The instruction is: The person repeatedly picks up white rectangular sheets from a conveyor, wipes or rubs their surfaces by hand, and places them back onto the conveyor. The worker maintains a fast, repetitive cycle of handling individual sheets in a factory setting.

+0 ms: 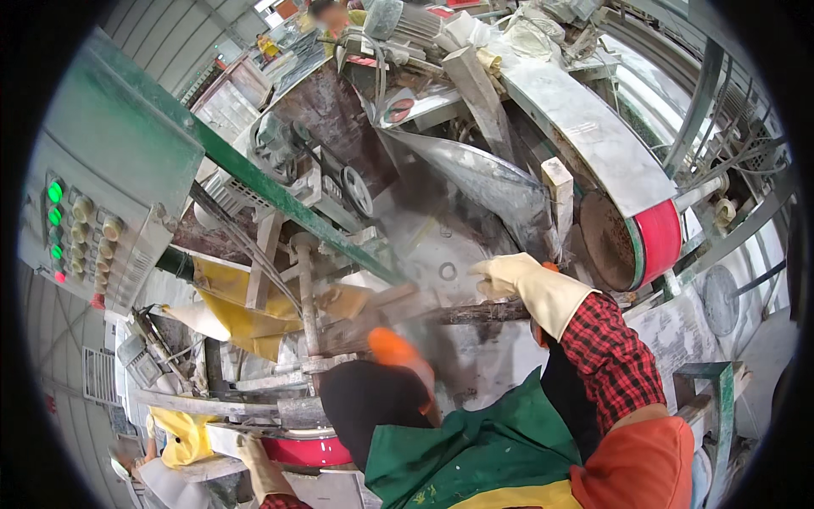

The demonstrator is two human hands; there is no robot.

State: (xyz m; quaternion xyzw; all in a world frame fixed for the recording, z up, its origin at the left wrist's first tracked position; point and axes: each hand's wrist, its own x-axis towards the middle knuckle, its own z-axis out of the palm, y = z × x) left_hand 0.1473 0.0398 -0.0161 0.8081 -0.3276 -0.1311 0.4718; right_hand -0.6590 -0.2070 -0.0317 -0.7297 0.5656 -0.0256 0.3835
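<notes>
Green lit buttons (55,217), three, near the panel's (127,161) left edge; one beam (318,218) crosses ahead; left hand (256,465), right hand (515,276): grip we cannot tell.

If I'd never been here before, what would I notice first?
Probably the bright red band around the rounded end of the long machine on the right. Then the glowing green lights on the control box at far left. Just right of centre, the right hand wears a cream glove.
</notes>
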